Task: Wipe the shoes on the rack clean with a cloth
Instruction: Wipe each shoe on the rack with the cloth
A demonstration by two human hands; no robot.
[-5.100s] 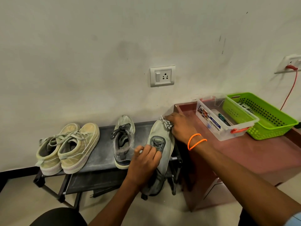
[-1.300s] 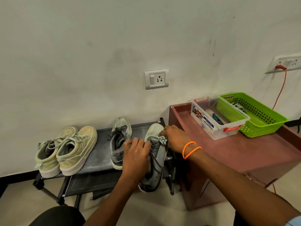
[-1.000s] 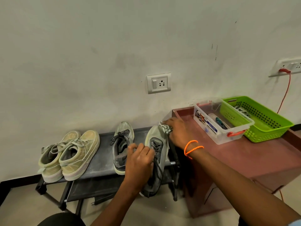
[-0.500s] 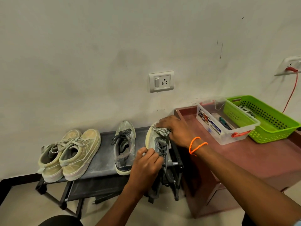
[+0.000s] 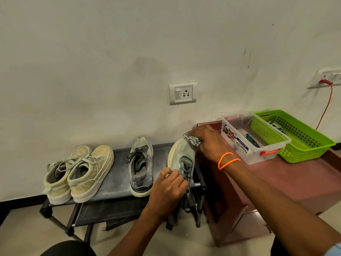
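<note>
A grey sneaker (image 5: 181,154) is tilted onto its side at the right end of the dark shoe rack (image 5: 118,182), toe toward the wall. My left hand (image 5: 168,189) grips it near the laces and heel. My right hand (image 5: 205,140), with orange bands on the wrist, holds a crumpled grey patterned cloth (image 5: 191,139) pressed against the toe. The matching grey sneaker (image 5: 141,166) stands upright on the rack just to the left. A pair of beige sneakers (image 5: 79,172) sits at the rack's left end.
A dark red cabinet (image 5: 276,182) stands right of the rack. On it are a clear plastic box (image 5: 239,145) and a green basket (image 5: 295,139). A wall socket (image 5: 182,92) is above the rack. A red cable (image 5: 326,106) hangs at the far right.
The held sneaker has rolled further onto its side, showing its pale sole edge. My right hand with the cloth has slid up from the laces to the toe tip.
</note>
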